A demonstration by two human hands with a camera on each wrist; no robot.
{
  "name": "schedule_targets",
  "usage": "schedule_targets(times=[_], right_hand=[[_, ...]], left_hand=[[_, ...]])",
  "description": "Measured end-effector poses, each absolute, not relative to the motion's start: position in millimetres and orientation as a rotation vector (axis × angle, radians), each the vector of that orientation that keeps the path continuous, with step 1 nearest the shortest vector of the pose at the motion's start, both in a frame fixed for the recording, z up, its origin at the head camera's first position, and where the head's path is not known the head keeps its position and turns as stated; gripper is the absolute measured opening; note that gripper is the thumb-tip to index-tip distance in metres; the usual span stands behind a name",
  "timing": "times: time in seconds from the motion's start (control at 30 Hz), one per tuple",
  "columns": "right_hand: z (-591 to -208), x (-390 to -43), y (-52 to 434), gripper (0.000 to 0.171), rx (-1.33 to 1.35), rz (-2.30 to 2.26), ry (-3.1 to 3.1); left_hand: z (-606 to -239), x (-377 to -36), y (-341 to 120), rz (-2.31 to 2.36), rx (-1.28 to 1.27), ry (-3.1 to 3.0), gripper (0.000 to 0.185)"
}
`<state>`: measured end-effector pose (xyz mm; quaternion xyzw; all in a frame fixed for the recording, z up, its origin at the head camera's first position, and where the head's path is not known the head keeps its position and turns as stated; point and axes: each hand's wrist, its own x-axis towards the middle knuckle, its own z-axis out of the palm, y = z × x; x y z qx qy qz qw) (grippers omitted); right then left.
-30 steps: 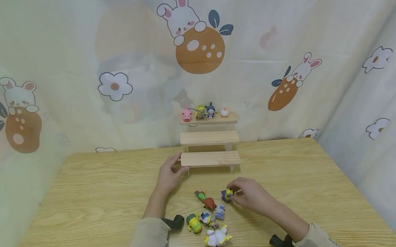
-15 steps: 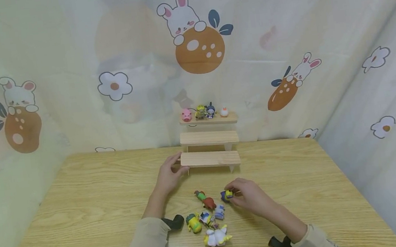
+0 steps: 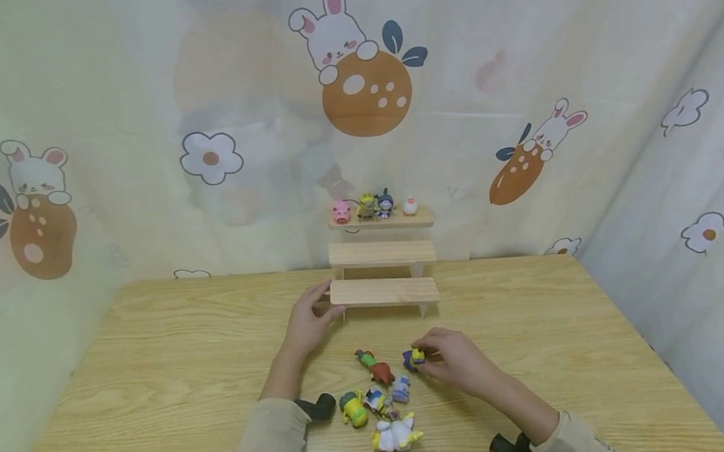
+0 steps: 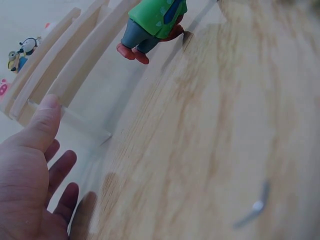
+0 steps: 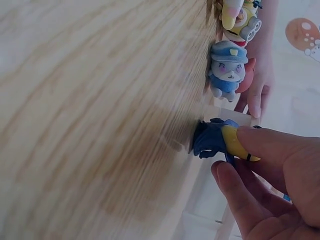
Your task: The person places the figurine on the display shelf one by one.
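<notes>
In the head view my left hand [image 3: 308, 323] holds the left end of the lowest step of a tiered wooden display shelf [image 3: 383, 291]. The left wrist view shows the thumb [image 4: 47, 117] on the step's front corner; the index finger is hidden behind it. My right hand [image 3: 456, 358] pinches a small yellow-and-blue minion figurine [image 3: 412, 359] between thumb and fingers. Its blue end is down at the tabletop in the right wrist view. Left of it lie a red-and-green figurine [image 3: 375, 366], a grey-blue figurine with a police cap [image 5: 227, 70] and a white-and-yellow figurine [image 3: 396, 434].
On the top step stand a pink pig [image 3: 341, 212], a yellow-green figurine [image 3: 367, 206], a dark-blue-hooded figurine [image 3: 385, 203] and a white duck-like figurine [image 3: 410, 206]. A green-and-yellow figurine [image 3: 354, 409] lies by the left sleeve. A printed curtain [image 3: 266, 215] hangs behind the table.
My right hand has shifted slightly left with the minion figurine in its fingers, close to the tabletop. The left hand stays at the shelf.
</notes>
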<state>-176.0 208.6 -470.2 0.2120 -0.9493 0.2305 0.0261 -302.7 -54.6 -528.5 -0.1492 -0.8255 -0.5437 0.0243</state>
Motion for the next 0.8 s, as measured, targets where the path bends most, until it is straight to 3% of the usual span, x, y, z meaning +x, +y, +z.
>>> schedule_targets(times=[0.4,0.8], right_hand=[[-466.8,-181.5,207.2,0.031,0.628,0.83,-2.948],[-435.9,-201.5,204.7,0.034,0.578,0.975,-2.921]], left_hand=[[-529.8,-303.2,-54.0,-1.713,-0.478,-2.532,0.066],[-530.2,-303.5,-54.6,-1.657,-0.467,-2.558,0.064]])
